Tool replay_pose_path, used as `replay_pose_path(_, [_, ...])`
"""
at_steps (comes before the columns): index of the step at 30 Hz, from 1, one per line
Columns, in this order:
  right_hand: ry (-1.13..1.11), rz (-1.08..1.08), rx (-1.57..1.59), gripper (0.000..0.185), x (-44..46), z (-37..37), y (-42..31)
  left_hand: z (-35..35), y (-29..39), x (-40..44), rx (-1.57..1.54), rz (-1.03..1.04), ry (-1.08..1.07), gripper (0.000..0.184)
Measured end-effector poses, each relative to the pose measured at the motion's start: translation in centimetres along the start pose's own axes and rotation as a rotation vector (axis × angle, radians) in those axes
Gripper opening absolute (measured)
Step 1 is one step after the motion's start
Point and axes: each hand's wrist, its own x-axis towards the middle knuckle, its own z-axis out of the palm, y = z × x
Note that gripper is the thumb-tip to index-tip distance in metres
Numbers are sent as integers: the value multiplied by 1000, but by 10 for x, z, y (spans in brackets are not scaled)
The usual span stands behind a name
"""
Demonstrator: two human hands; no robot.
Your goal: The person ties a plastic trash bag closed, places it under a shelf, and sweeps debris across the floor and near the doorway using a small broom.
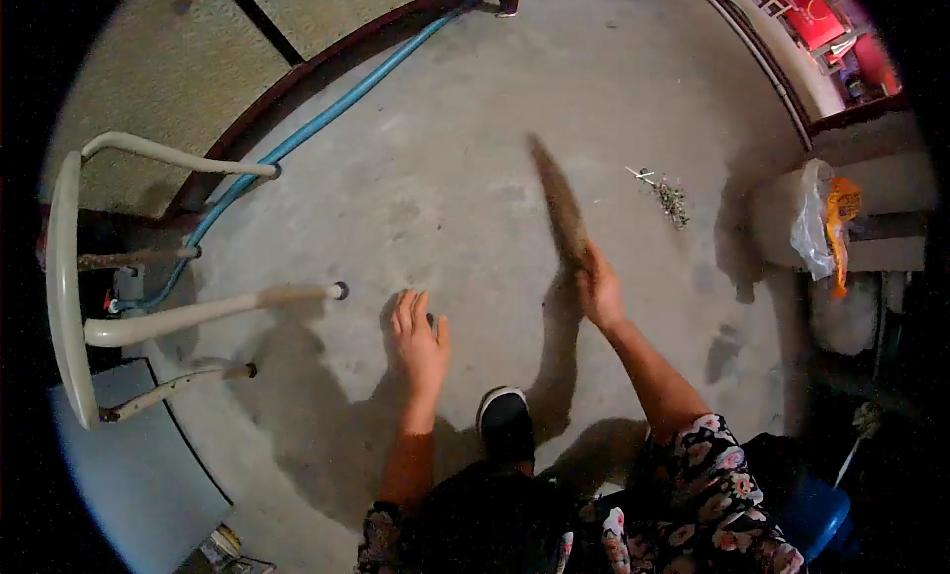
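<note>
My right hand (602, 295) is closed around the lower end of a long, brown, tapering hand broom (560, 203), slightly blurred, which points away from me above the concrete floor (465, 158). Nothing is in my left hand (422, 344); it hangs over the floor with the thumb apart from the fingers. To the right of the broom lies a small heap of dry debris (671, 200) with pale sticks beside it. My dark shoe (506, 421) with a white edge stands between my hands.
A pale stool (65, 287) is on its side at the left, legs pointing inward. Behind it a blue hose (356, 91) runs along the dark-edged wall base. Clear and orange plastic bags (829, 228) hang at the right. A grey panel (139, 475) stands lower left, a blue object (816, 520) lower right.
</note>
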Motion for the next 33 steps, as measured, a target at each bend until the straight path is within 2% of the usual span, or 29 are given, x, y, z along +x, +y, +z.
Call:
replay_pose_path(2, [29, 266, -85, 49, -12, -43, -17, 14, -5, 9, 164, 147, 4, 46])
replay_pose_path(3, [83, 272, 15, 50, -25, -56, -20, 18, -4, 16, 180, 126, -41, 47])
replay_pose_path(6, [115, 356, -91, 52, -67, -70, -56, 39, -16, 33, 198, 176, 1, 48])
replay_pose_path(8, [20, 267, -63, 57, -101, -54, -78, 47, -20, 36, 172, 148, -17, 47])
replay_pose_path(10, [-302, 191, -94, 57, -144, -37, -95, 50, -27, 34, 219, 175, 26, 48])
replay_pose_path(12, [-658, 244, -206, 60, -156, -37, -120, 51, -34, 33, 196, 199, 32, 47])
replay_pose_path(14, [-601, 195, -164, 62, -173, -29, -84, 51, -42, 31, 158, 206, 12, 45])
replay_pose_path(16, [-561, 315, -292, 60, -162, -44, -40, 51, -43, 29, 171, 203, 5, 46])
replay_pose_path(18, [-263, 309, -318, 55, -130, -71, -21, 51, -38, 30, 163, 209, 25, 47])
replay_pose_path(20, [-108, 255, -293, 60, -95, -97, -18, 49, -35, 31, 158, 200, 25, 49])
replay_pose_path(23, [-129, 255, -384, 62, -68, -103, -45, 49, -36, 32, 141, 206, 39, 49])
replay_pose_path(26, [-118, -49, -307, 66, -70, -66, -70, 49, -41, 30, 93, 231, 94, 49])
replay_pose_path(28, [-460, 217, -306, 64, -92, -48, -85, 51, -43, 29, 89, 221, 85, 50])
replay_pose_path(31, [-508, 260, -346, 60, -118, -38, -51, 55, -48, 28, 121, 218, 47, 51])
replay_pose_path(32, [-463, 409, -352, 53, -112, -47, -46, 56, -54, 28, 164, 215, 38, 52])
replay_pose_path(33, [-312, 402, -310, 48, -109, -49, -29, 58, -62, 28, 208, 212, 29, 53])
